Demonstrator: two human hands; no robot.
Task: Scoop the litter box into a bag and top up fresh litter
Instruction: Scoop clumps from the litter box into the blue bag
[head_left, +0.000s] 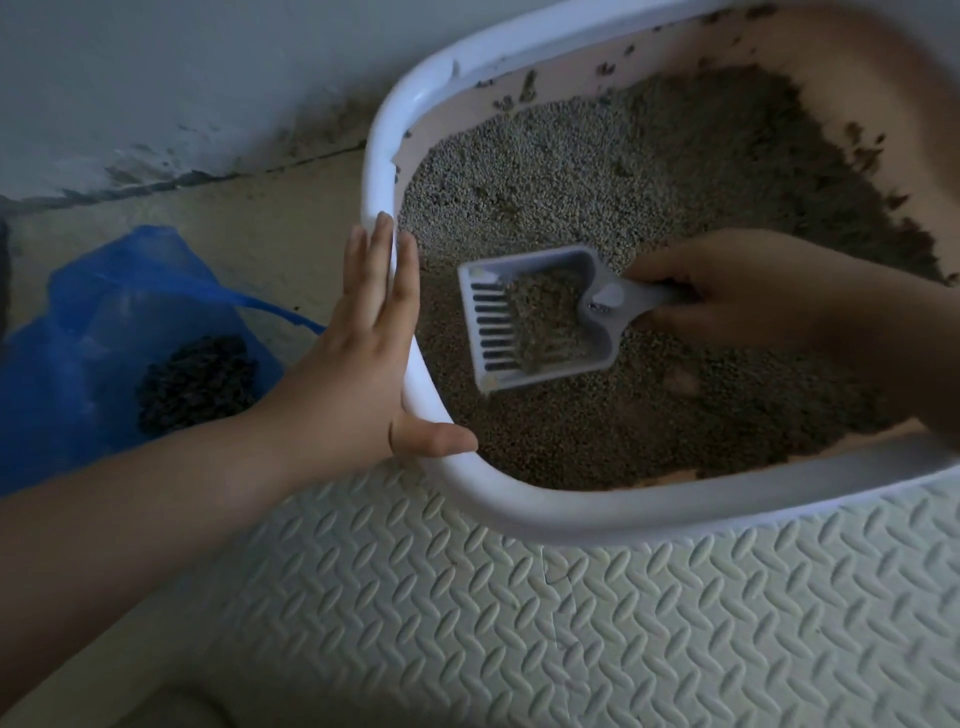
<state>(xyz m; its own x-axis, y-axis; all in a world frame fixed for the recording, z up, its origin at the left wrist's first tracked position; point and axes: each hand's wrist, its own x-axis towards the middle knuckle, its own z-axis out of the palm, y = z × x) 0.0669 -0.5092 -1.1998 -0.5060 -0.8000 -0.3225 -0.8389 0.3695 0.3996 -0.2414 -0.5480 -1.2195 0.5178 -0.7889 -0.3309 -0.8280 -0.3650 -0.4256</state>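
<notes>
Step in hand: scooping. I judge this to be the sifting part, with one load lifted and not yet carried to the bag.
Scoop: the grey slotted plastic scoop (535, 317) hangs over the near-left part of the grey-brown granular litter (597, 171), inside the white-rimmed oval plastic litter box (571, 514). A small heap of litter sits in its bowl. It is blurred, so I cannot tell whether it touches the bed.
Scoop heading: the long axis runs left to right across the view, slightly tilted. The slotted front edge points left toward the box's left rim, and the handle points right.
Right hand: the right hand (727, 291) is curled round the scoop handle.
Left hand: the left hand (358, 358) lies flat against the outside of the left rim, with straight fingers pressed together and the thumb spread onto the rim.
Bag: a blue plastic bag (104, 312) lies open on the floor, just left of the box, with a pile of dark clumps (197, 382) inside.
Box footing: it sits partly on a pale embossed foam mat (571, 623).
Next move calls for: probably letting loose grains drop, then carrying the scoop level over the left rim to the bag's mouth. Fresh litter comes later; none is in view.
</notes>
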